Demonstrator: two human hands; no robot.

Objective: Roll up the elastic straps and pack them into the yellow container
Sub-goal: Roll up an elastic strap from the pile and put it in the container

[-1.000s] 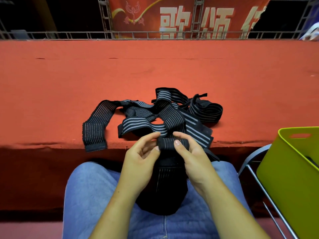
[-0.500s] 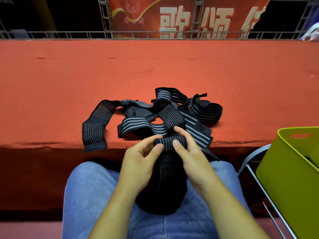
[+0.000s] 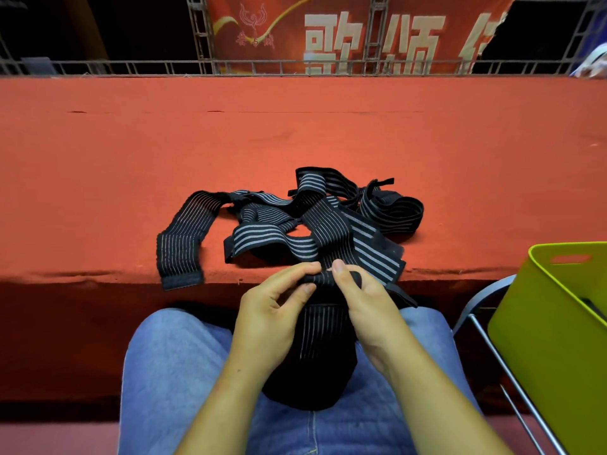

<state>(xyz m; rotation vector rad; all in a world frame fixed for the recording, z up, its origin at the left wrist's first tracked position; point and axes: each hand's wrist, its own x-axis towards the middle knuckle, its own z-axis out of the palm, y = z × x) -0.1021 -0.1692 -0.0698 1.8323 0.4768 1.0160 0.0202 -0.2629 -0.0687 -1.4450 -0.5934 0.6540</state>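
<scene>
1. Left hand [image 3: 272,310]: the thumb and forefinger are curled and pinched on the left end of a small roll of strap.
2. Right hand [image 3: 364,303]: the thumb and fingers are clamped on the right end of the same roll, with the forefinger tip laid on top.
3. Strap [image 3: 315,339]: black with thin pale stripes. Its upper end is wound into the roll at the table's near edge, and the rest is hung down over the jeans [image 3: 170,356], between the two wrists.
4. Pile of straps [image 3: 295,224]: left loose and tangled on the red table [image 3: 295,133], just beyond the hands. One end is draped over the near edge at the left.
5. Yellow container [image 3: 551,323]: placed at the right edge, against a metal chair frame [image 3: 486,330], well apart from both hands. Something dark is glimpsed inside, but what it is cannot be told.
</scene>
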